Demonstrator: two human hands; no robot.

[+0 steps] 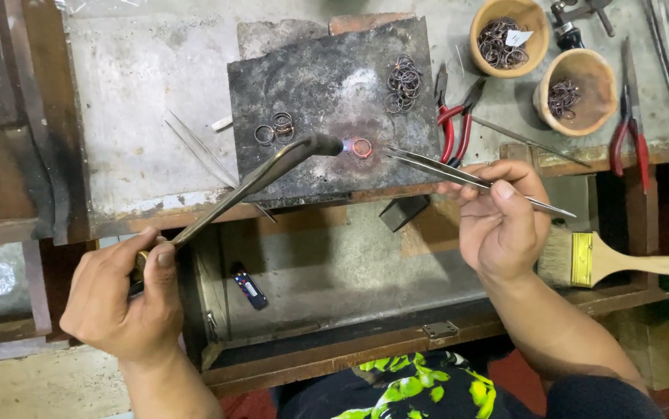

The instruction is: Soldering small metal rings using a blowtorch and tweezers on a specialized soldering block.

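My left hand [125, 295] grips the handle of a metal torch [265, 174] whose nozzle points right, with a small blue flame on a glowing ring [362, 147]. The ring lies on a dark, scorched block [327, 85]. My right hand [501, 221] holds long steel tweezers [443, 171], their tips just right of the glowing ring. Two small rings [275, 128] lie left of the torch nozzle, and a pile of thin rings [404, 81] sits at the block's upper right.
Two clay bowls [505, 14] [594, 116] with wire rings stand at top right, beside red-handled pliers [452, 128] [629, 132]. A brush [598, 260] lies on the drawer edge at right. A lighter [249, 289] lies in the open drawer. Spare tweezers [199, 147] rest left of the block.
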